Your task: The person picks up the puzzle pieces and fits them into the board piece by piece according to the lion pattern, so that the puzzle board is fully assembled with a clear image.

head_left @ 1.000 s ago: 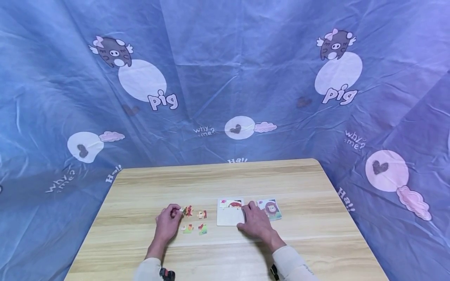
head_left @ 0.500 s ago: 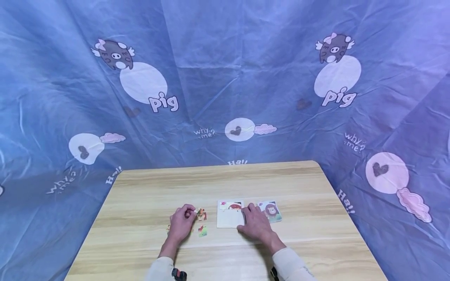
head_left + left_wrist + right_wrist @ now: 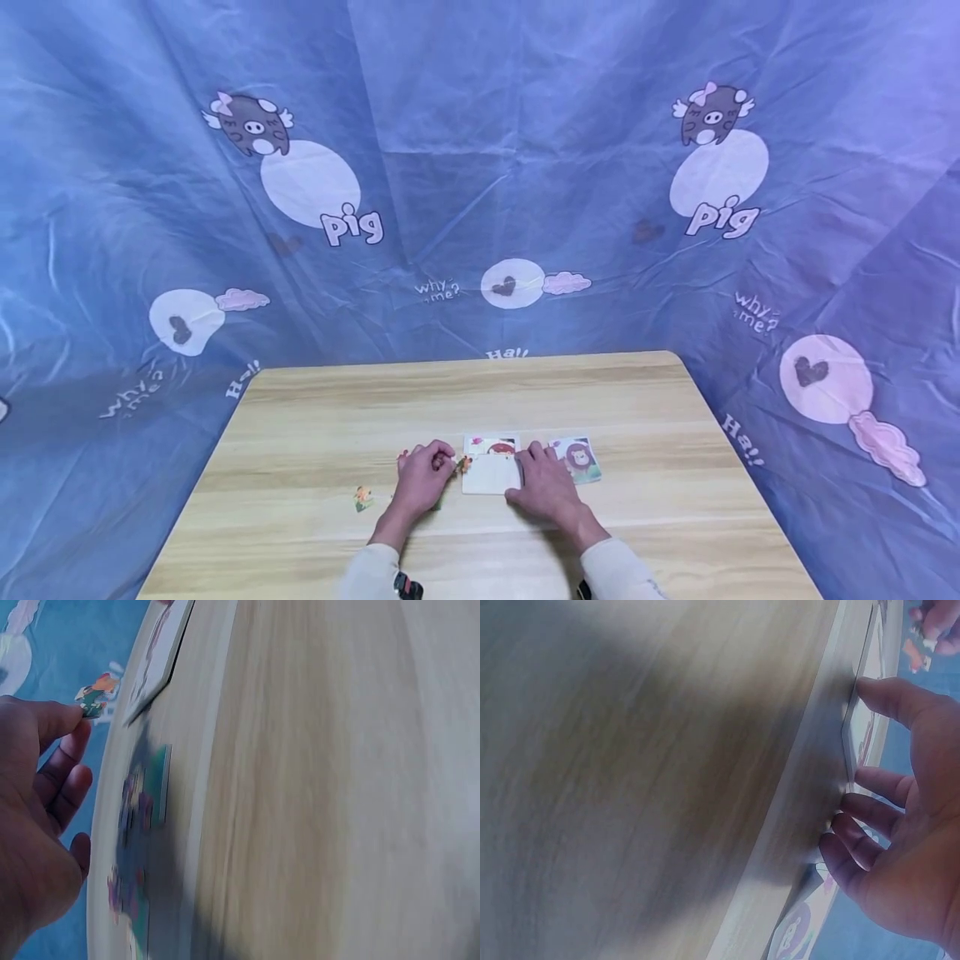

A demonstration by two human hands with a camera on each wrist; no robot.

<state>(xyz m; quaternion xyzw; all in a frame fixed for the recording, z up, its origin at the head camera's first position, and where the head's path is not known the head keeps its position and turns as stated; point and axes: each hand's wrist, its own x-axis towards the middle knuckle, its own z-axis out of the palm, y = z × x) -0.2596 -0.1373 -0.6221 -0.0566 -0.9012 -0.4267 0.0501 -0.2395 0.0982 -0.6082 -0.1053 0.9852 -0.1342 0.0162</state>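
Observation:
Between thumb and index finger, my left hand (image 3: 425, 477) pinches a small jigsaw puzzle piece (image 3: 97, 694) in orange and green, raised at the left edge of the puzzle board (image 3: 489, 479). Along the board's far side lie fitted pieces with red-brown printing; its near part is plain white. My right hand (image 3: 549, 482) rests at the board's right side, thumb at the near edge and index finger at the right edge, as the right wrist view shows. Its other fingers are loosely extended. Several loose pieces (image 3: 161, 784) lie beneath my left hand, partly hidden by it in the head view.
A lion picture card (image 3: 581, 458) lies just right of the board, partly covered by my right hand. One loose puzzle piece (image 3: 363, 497) lies farther left on the wooden table (image 3: 300, 417). A blue printed cloth (image 3: 442, 200) hangs behind the table.
My left hand has carried the pinched piece rightward from the loose pieces to the board's left edge. The right hand stays at the board. The head view has tilted up slightly.

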